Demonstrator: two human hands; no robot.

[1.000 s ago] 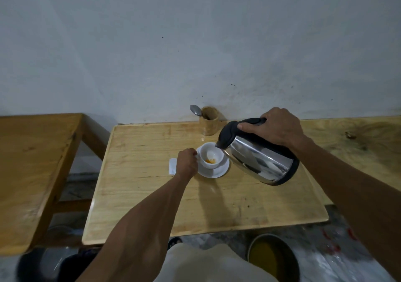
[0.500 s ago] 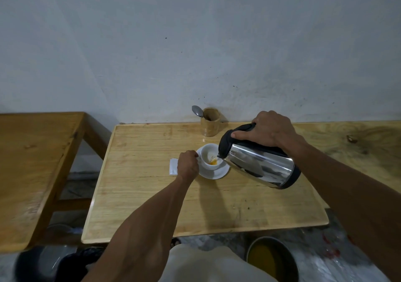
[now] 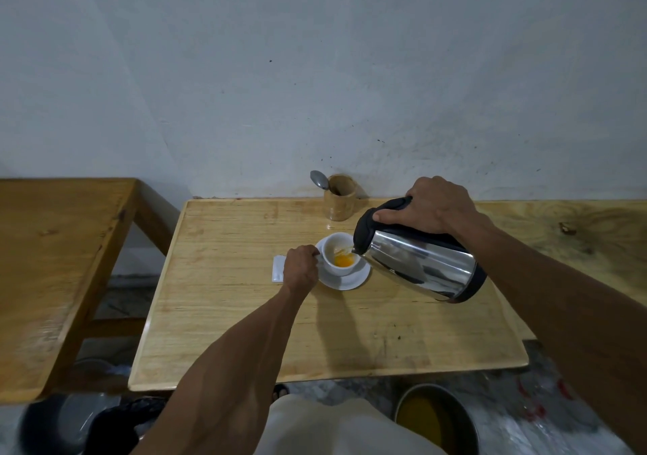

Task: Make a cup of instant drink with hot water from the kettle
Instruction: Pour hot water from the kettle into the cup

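step: pouring hot water; kettle [image 3: 420,262] tilted, spout at the cup's right rim, centre of frame
right hand [image 3: 437,206]: grip wrapped tight round the black kettle handle, thumb along the lid side
left hand [image 3: 299,269]: grip pinched at the cup's left side, likely on its handle (handle itself hidden by the fingers), steadying it
cup [image 3: 339,257]: white, upright on a white saucer [image 3: 345,279], centre of the worktop [image 3: 245,314]
contents: small orange-yellow pool at the bottom, cup looks mostly unfilled; stream itself too thin to make out
progress: judged early in the pour, powder in, water just starting
sachet [image 3: 277,268]: white, flat on the worktop just left of the left hand, partly hidden by it
spoon [image 3: 319,179]: standing in a wooden holder [image 3: 339,202] at the back edge of the worktop, upper centre, by the wall
next move: judged to call for holding the tilt steady until the cup is near full, then righting the kettle and setting it down clear of the saucer; spoon needed after that for stirring
risk: spout very near the rim, overshoot could splash the left hand
writing: none readable; no brand seen on kettle, cup or sachet
other: second wooden table at left of frame, round pan on the floor at lower right
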